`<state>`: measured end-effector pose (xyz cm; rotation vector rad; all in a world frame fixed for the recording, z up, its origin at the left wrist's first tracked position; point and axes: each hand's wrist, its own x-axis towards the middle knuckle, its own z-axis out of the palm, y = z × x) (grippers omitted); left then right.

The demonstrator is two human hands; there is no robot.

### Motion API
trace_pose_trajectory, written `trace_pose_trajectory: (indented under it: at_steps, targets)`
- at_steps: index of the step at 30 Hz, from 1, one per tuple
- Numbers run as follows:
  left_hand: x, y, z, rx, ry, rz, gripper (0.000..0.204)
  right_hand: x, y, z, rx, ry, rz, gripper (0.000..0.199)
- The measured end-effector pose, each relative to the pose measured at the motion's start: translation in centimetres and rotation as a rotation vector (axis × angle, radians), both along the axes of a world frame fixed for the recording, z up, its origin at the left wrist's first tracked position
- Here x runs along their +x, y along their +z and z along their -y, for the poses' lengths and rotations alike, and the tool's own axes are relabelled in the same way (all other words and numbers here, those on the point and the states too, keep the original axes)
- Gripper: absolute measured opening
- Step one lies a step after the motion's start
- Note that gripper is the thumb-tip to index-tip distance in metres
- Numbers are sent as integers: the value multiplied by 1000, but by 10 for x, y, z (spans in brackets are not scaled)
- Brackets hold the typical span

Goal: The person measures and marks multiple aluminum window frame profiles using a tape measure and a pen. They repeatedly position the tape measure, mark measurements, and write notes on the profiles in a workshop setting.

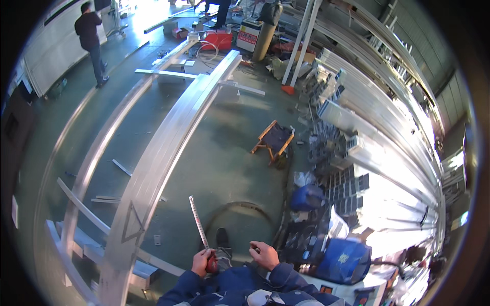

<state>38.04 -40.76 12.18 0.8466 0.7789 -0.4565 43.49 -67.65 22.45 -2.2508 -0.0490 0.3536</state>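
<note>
My left hand (199, 262) is closed around a red tape measure (212, 264) at the lower middle. From it a length of white tape blade (198, 220) sticks out, slanting forward and slightly left over the green floor. My right hand (265, 256) is a little to the right, apart from the tape measure. Its fingers are curled together, and whatever they may hold is too small to make out. Left of my hands runs a long silvery metal profile (171, 125), with a triangular metal square (133, 224) on its near part.
More long profiles (104, 137) lie on supports at left. A folding stool (275, 140) stands ahead on the right. Stacked metal profiles (388, 163) and blue bags (342, 260) line the right side. A person (91, 38) stands at the far left, another (220, 13) at the far end.
</note>
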Motion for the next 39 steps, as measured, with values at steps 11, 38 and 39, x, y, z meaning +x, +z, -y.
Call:
trace_pose_trajectory:
  at_steps: [11,38,39]
  targets:
    - [234,37,15,244,-167,263,23,240,18,30,-11,35,167,31]
    - [625,55,95,951,-265,44,16,814,-27,31,242,214,-88,36]
    - [641,55,88,956,-282,36,16,831,-32,23,277,197,-74,34]
